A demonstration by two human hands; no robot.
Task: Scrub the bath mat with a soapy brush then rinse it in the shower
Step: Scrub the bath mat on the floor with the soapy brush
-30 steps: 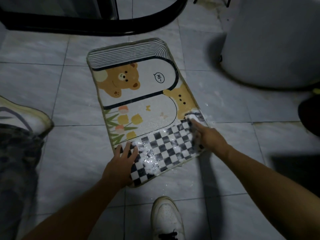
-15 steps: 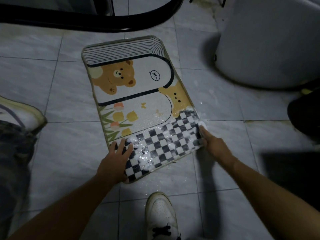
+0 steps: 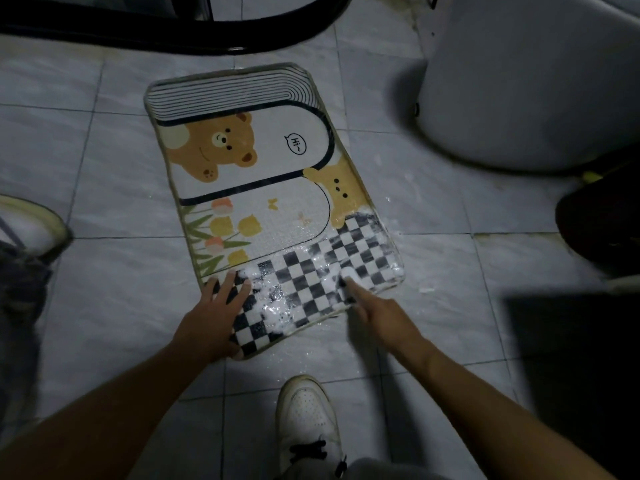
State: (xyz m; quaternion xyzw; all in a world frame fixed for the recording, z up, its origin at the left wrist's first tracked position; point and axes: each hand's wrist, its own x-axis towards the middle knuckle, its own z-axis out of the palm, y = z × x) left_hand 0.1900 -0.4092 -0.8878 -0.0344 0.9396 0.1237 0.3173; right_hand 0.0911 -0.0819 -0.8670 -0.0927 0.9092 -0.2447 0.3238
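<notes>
My left hand presses flat on the bath mat at its near corner, my blurred right hand shows no readable grip, and suds on the floor could make the mat skid.

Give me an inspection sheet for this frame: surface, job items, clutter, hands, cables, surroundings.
Surface: grey tiled floor, wet sheen around the mat.
Job's things: mat flat on the floor, foam on its checkered near end. A white object at the right fingertips may be the brush, but it is too blurred to say.
Clutter: foam blob on the tile right of the mat; second mat at the left edge.
Hands: left hand flat on the mat's near-left corner, fingers spread. Right hand at the near-right part, blurred, grip unclear.
Cables: nothing seen.
Surroundings: black shower threshold beyond the mat; white fixture to the right; white shoe nearest the camera.
</notes>
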